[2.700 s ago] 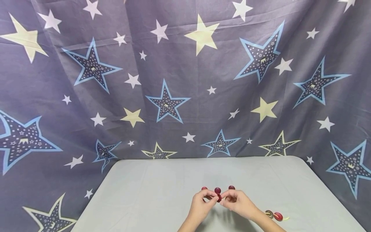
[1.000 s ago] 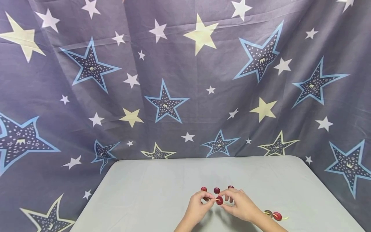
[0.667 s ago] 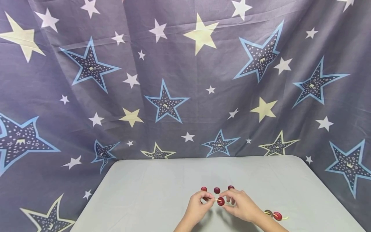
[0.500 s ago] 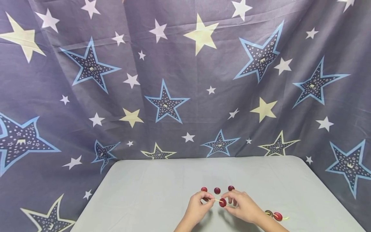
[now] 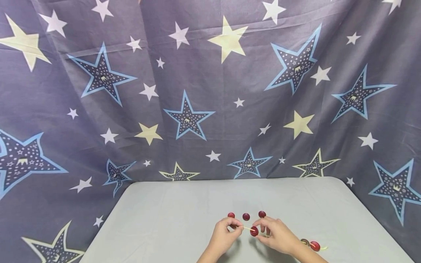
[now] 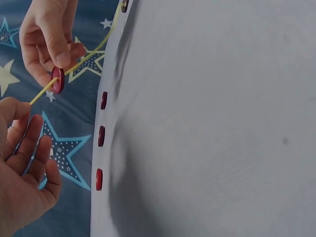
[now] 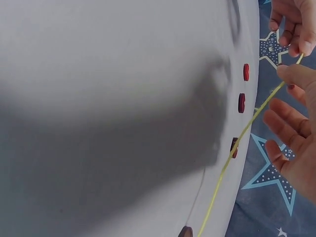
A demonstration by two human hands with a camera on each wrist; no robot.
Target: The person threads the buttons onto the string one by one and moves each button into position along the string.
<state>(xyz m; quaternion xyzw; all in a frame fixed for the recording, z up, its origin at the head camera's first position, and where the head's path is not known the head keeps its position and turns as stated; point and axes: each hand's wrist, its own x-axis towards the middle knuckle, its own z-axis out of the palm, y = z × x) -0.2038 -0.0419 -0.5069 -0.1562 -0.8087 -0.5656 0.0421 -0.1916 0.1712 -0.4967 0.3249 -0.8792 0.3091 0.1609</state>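
Note:
My left hand (image 5: pixel 225 233) pinches the end of a yellow string (image 5: pixel 247 228) between thumb and index finger. Just to its right, my right hand (image 5: pixel 274 233) holds a red button (image 5: pixel 254 231) by its edge between thumb and fingertips. The string runs through this button, as the left wrist view shows at the button (image 6: pixel 58 80), with a short taut stretch on the left hand's side. From the button's other side it leads to a brown button (image 5: pixel 305 241) beside the right forearm. In the right wrist view, fingers mostly hide the held button.
A red button (image 5: pixel 231 215), a dark red button (image 5: pixel 246 217) and another dark one (image 5: pixel 262 214) lie in a row on the white table (image 5: pixel 177 219) beyond the hands. Right of the brown button, another red button (image 5: pixel 315 246) sits on the string. A starry cloth (image 5: pixel 210 73) hangs behind.
The hands, earlier meeting at the button, have drawn apart. My right hand has slid the button rightward and slightly nearer, baring string between it and my left hand, which stays nearly still.

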